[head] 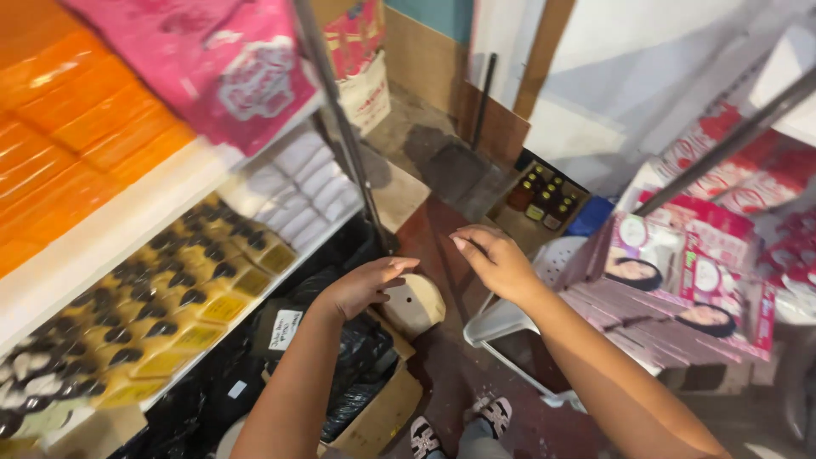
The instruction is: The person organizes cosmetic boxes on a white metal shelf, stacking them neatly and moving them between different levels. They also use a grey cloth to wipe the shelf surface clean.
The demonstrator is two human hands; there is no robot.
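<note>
The person's left hand point(361, 285) hovers palm-down, fingers loosely curled and holding nothing, just above a pale beige rounded plastic object with small holes point(414, 303) resting on the edge of a brown cardboard box point(382, 416). The right hand point(497, 259) hangs open and empty over a white plastic chair point(510, 319). To take the beige piece cleanly, the left hand would do well to drop straight down and wrap its rounded top, keeping clear of the grey metal shelf post point(348, 136) and the yellow black-capped bottles point(183, 297) beside it.
</note>
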